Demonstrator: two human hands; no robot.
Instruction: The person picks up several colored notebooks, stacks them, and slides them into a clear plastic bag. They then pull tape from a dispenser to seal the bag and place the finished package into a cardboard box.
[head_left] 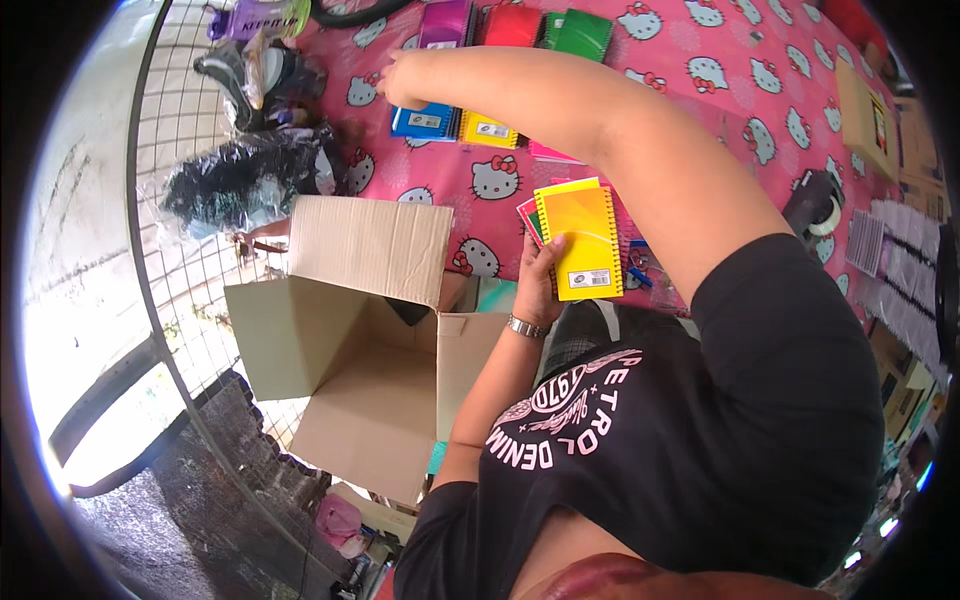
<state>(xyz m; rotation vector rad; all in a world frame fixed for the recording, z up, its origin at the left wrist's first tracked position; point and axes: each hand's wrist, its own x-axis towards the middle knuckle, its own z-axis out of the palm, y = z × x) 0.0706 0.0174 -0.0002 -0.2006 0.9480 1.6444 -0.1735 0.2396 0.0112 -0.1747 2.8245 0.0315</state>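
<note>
Pinching a fanned stack of spiral notebooks by its near-left edge beyond the black shirt, the left hand seems well placed for such light, stiff, slick covers, while far left the right hand hangs beside a blue notebook, its grip hidden from me.

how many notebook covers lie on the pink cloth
6: purple cover, red cover and green cover in the far row; blue cover, yellow cover and mostly hidden pink cover nearer. The arm may hide more.
</note>
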